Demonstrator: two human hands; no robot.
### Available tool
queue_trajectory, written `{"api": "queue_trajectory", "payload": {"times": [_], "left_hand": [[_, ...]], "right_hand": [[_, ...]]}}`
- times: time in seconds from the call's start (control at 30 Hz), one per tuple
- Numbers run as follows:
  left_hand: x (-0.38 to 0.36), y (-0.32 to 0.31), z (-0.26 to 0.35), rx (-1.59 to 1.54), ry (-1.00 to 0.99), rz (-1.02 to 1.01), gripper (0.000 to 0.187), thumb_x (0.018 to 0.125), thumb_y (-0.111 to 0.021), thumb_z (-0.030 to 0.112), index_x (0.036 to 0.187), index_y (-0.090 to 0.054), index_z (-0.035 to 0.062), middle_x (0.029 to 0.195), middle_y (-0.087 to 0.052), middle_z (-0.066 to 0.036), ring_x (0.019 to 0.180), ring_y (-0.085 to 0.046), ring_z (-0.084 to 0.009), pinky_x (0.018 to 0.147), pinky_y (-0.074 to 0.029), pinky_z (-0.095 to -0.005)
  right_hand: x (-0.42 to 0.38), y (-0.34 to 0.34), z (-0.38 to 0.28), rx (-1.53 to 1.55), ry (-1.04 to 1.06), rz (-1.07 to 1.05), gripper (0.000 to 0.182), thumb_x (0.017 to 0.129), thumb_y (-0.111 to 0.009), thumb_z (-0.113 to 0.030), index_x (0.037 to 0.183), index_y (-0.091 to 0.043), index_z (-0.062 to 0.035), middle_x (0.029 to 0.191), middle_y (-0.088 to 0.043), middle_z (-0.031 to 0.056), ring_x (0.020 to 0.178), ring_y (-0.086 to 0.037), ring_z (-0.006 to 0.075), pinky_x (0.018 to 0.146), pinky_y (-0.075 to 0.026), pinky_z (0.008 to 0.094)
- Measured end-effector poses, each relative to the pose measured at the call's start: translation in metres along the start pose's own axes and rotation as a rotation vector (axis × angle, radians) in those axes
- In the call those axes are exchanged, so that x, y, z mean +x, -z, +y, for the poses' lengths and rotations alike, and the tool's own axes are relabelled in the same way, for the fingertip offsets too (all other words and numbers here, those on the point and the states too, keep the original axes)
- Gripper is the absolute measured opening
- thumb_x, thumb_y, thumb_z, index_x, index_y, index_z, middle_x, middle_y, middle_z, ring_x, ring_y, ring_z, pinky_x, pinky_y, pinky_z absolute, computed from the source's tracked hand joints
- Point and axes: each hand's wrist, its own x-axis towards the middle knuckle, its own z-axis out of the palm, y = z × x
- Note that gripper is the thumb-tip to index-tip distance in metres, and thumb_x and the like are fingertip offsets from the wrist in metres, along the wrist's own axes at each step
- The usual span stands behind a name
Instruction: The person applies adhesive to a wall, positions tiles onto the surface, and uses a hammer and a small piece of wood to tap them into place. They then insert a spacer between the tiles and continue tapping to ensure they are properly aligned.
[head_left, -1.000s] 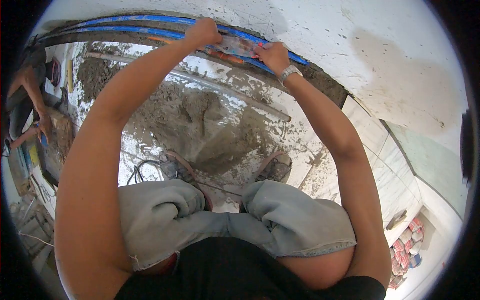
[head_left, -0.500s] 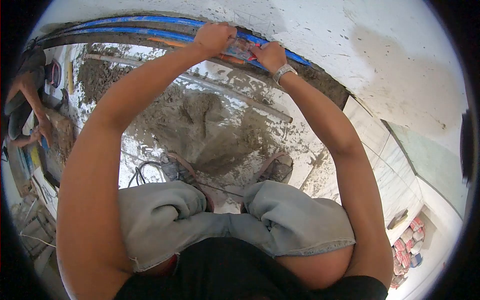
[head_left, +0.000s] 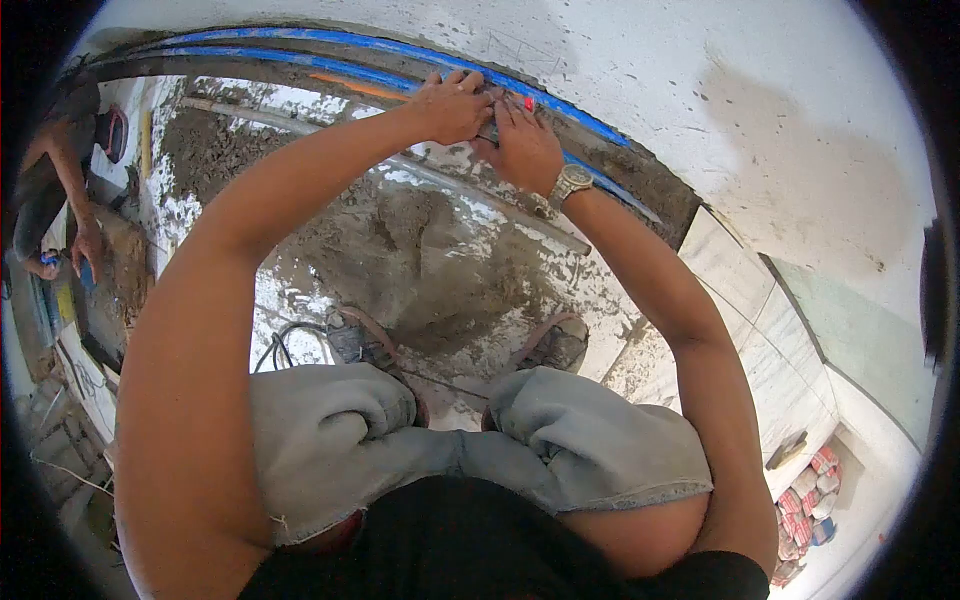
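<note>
Two blue pipes [head_left: 300, 42] and an orange pipe [head_left: 350, 85] run in a rough groove along the foot of the white wall. My left hand [head_left: 450, 105] lies over the pipes with its fingers curled. Touching it on the right, my right hand [head_left: 525, 150], with a watch [head_left: 572, 182] on the wrist, presses flat on the same spot. A clear plastic strip with a red bit [head_left: 527, 102] is pinned under both hands and mostly hidden.
A heap of wet grey mortar [head_left: 420, 250] covers the floor before my sandalled feet [head_left: 355, 335]. A long metal rod [head_left: 480, 195] lies across it. Another person [head_left: 60, 190] crouches at far left. Stacked bags [head_left: 805, 500] sit at lower right beside a tiled wall [head_left: 760, 300].
My hands, which held the clear strip stretched between them, have come together and lowered onto the pipes. The view has tilted slightly down.
</note>
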Motion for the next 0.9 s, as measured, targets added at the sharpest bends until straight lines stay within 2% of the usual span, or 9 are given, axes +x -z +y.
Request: {"api": "queue_trajectory", "payload": {"times": [0.07, 0.2, 0.4, 0.47, 0.5, 0.57, 0.7, 0.8, 0.9], "left_hand": [[0.002, 0.006, -0.007, -0.021, -0.001, -0.119, 0.052, 0.104, -0.041, 0.042, 0.150, -0.043, 0.0189, 0.142, -0.046, -0.014, 0.134, -0.043, -0.0367, 0.106, -0.037, -0.0610], [-0.008, 0.009, -0.011, -0.080, 0.020, -0.101, 0.053, 0.105, -0.039, 0.043, 0.151, -0.041, 0.0185, 0.149, -0.044, -0.013, 0.139, -0.040, -0.0368, 0.109, -0.033, -0.0618], [-0.011, 0.012, 0.004, -0.104, -0.124, -0.043, 0.064, 0.103, -0.037, 0.054, 0.153, -0.038, 0.0136, 0.156, -0.039, -0.013, 0.142, -0.037, -0.0375, 0.114, -0.027, -0.0623], [-0.004, 0.014, 0.007, -0.082, -0.157, -0.136, 0.069, 0.103, -0.036, 0.057, 0.153, -0.035, 0.0106, 0.160, -0.034, -0.012, 0.145, -0.034, -0.0370, 0.116, -0.025, -0.0622], [-0.003, 0.012, 0.009, -0.084, -0.156, -0.137, 0.069, 0.103, -0.036, 0.057, 0.153, -0.035, 0.0106, 0.160, -0.034, -0.012, 0.145, -0.034, -0.0370, 0.116, -0.025, -0.0622], [-0.002, 0.001, 0.015, -0.081, -0.119, -0.098, 0.070, 0.103, -0.035, 0.057, 0.155, -0.032, 0.0101, 0.162, -0.031, -0.011, 0.147, -0.031, -0.0366, 0.117, -0.023, -0.0625], [-0.004, -0.011, 0.012, -0.049, -0.141, -0.040, 0.072, 0.102, -0.036, 0.057, 0.157, -0.027, 0.0103, 0.163, -0.029, -0.010, 0.149, -0.027, -0.0367, 0.119, -0.020, -0.0623], [-0.001, -0.007, 0.018, -0.035, -0.121, -0.072, 0.073, 0.102, -0.037, 0.056, 0.158, -0.024, 0.0101, 0.163, -0.029, -0.010, 0.150, -0.025, -0.0365, 0.119, -0.018, -0.0623], [-0.003, -0.010, 0.013, -0.030, -0.104, -0.127, 0.076, 0.101, -0.038, 0.056, 0.159, -0.021, 0.0101, 0.165, -0.022, -0.009, 0.152, -0.020, -0.0358, 0.119, -0.016, -0.0641]], "right_hand": [[0.005, -0.002, 0.005, 0.029, -0.036, -0.099, 0.072, 0.096, -0.057, -0.040, 0.145, -0.035, 0.0077, 0.151, -0.042, 0.0266, 0.140, -0.041, 0.0404, 0.111, -0.036, 0.0555], [0.002, -0.012, 0.007, -0.014, -0.006, -0.063, 0.069, 0.097, -0.055, -0.036, 0.146, -0.033, 0.0073, 0.152, -0.039, 0.0277, 0.143, -0.037, 0.0405, 0.113, -0.034, 0.0554], [-0.006, -0.028, 0.033, 0.181, -0.049, -0.036, 0.061, 0.096, -0.052, -0.024, 0.145, -0.035, 0.0075, 0.154, -0.037, 0.0267, 0.144, -0.035, 0.0409, 0.116, -0.032, 0.0533], [-0.011, -0.026, 0.038, 0.176, -0.125, -0.033, 0.063, 0.095, -0.053, -0.024, 0.146, -0.033, 0.0071, 0.154, -0.038, 0.0263, 0.144, -0.034, 0.0410, 0.117, -0.030, 0.0533], [-0.013, -0.024, 0.037, 0.177, -0.125, -0.035, 0.063, 0.095, -0.053, -0.024, 0.146, -0.033, 0.0071, 0.154, -0.038, 0.0263, 0.144, -0.034, 0.0410, 0.117, -0.030, 0.0533], [-0.018, -0.018, 0.037, -0.061, -0.060, -0.080, 0.065, 0.095, -0.054, -0.025, 0.147, -0.032, 0.0076, 0.152, -0.039, 0.0277, 0.143, -0.036, 0.0413, 0.116, -0.031, 0.0535], [-0.014, -0.010, 0.028, -0.053, -0.068, -0.049, 0.064, 0.096, -0.053, -0.027, 0.146, -0.034, 0.0085, 0.151, -0.040, 0.0291, 0.140, -0.041, 0.0410, 0.115, -0.032, 0.0535], [-0.016, -0.006, 0.029, -0.094, -0.065, -0.047, 0.062, 0.095, -0.053, -0.025, 0.143, -0.038, 0.0105, 0.148, -0.042, 0.0303, 0.137, -0.045, 0.0409, 0.114, -0.033, 0.0535], [-0.019, -0.014, 0.022, -0.185, 0.033, 0.064, 0.059, 0.094, -0.053, -0.023, 0.140, -0.040, 0.0121, 0.147, -0.043, 0.0307, 0.136, -0.047, 0.0412, 0.115, -0.032, 0.0535]]}}
